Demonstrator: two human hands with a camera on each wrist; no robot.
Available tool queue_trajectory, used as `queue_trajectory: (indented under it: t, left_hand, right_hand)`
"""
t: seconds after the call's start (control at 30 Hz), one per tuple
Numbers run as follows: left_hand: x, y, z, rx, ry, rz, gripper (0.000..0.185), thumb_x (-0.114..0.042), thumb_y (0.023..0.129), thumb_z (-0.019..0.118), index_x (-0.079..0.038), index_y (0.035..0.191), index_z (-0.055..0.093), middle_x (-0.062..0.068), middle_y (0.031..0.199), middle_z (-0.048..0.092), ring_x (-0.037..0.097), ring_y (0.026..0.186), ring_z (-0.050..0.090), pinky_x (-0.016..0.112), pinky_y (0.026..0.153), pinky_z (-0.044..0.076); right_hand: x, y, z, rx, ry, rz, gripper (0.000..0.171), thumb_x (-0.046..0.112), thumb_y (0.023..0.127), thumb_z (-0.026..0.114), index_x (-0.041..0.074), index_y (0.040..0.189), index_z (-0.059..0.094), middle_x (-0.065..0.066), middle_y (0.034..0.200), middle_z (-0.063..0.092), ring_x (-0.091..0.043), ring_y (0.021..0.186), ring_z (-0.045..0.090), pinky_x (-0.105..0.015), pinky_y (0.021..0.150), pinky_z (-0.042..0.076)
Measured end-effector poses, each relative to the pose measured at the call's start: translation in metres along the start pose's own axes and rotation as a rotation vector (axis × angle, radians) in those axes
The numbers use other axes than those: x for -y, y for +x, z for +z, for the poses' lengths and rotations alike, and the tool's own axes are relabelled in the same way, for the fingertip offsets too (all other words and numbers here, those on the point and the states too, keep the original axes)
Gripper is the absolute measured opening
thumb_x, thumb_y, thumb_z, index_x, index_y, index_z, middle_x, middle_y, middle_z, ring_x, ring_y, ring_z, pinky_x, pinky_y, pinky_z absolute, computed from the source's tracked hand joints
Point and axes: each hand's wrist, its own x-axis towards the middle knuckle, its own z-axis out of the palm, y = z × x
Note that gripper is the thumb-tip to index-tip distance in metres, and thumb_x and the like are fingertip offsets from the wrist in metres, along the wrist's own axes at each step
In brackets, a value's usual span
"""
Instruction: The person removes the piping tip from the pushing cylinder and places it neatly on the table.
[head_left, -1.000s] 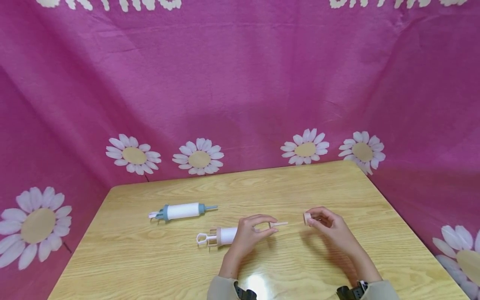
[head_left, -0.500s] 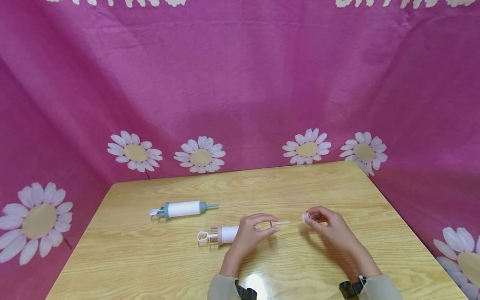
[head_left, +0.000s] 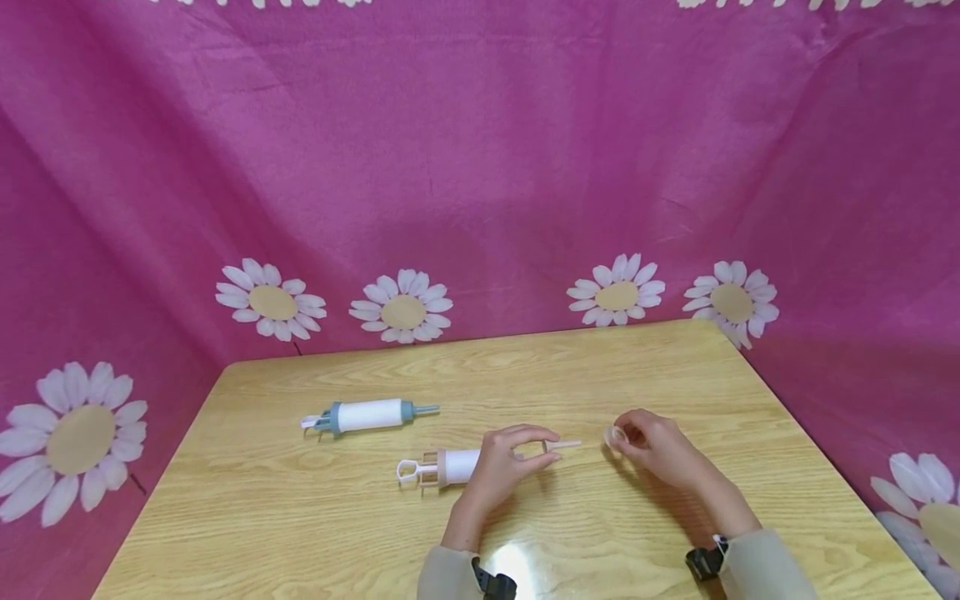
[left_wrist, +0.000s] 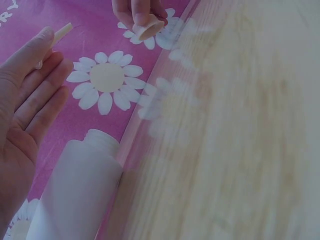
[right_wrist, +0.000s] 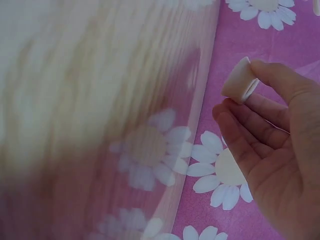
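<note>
plainly, pink cloth (head_left: 487,167) backs wooden table (head_left: 525,367); left hand (head_left: 501,467) pinches nozzle (head_left: 566,445), right hand (head_left: 666,452) ring (right_wrist: 237,82).

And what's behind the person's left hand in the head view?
Part of the white tube, whose loop handle and beige collar show on one side. The left hand covers more of the tube there; the left wrist view shows its narrower neck.

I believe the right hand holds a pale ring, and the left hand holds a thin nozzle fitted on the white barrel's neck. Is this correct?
Not fitted: the left wrist view shows the nozzle apart from the bare neck of the white barrel. The right hand holds the ring, the left hand the nozzle.
</note>
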Motion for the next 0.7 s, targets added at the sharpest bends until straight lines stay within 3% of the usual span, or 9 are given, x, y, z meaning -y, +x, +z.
queue_trajectory:
  t: [0.27, 0.7]
  left_hand:
    - [0.0017, 0.0004, 0.0002, 0.005, 0.011, -0.003, 0.023, -0.023, 0.084, 0.077, -0.009, 0.101, 0.075, 0.003, 0.102, 0.077, 0.015, 0.097, 0.072, 0.024, 0.090, 0.057]
    - [-0.0006, 0.0005, 0.0001, 0.016, 0.026, -0.026, 0.023, -0.023, 0.083, 0.077, -0.008, 0.101, 0.075, 0.003, 0.102, 0.076, 0.016, 0.097, 0.072, 0.026, 0.090, 0.058]
  right_hand:
    - [0.0010, 0.0034, -0.0011, 0.113, -0.001, 0.043, 0.014, 0.020, 0.090, 0.070, 0.008, 0.097, 0.066, 0.004, 0.082, 0.058, -0.004, 0.073, 0.046, -0.020, 0.059, 0.043]
    - [-0.0030, 0.0041, 0.0014, 0.163, -0.049, 0.003, 0.014, 0.017, 0.088, 0.071, 0.005, 0.094, 0.066, 0.005, 0.077, 0.056, -0.003, 0.069, 0.045, -0.018, 0.058, 0.043]
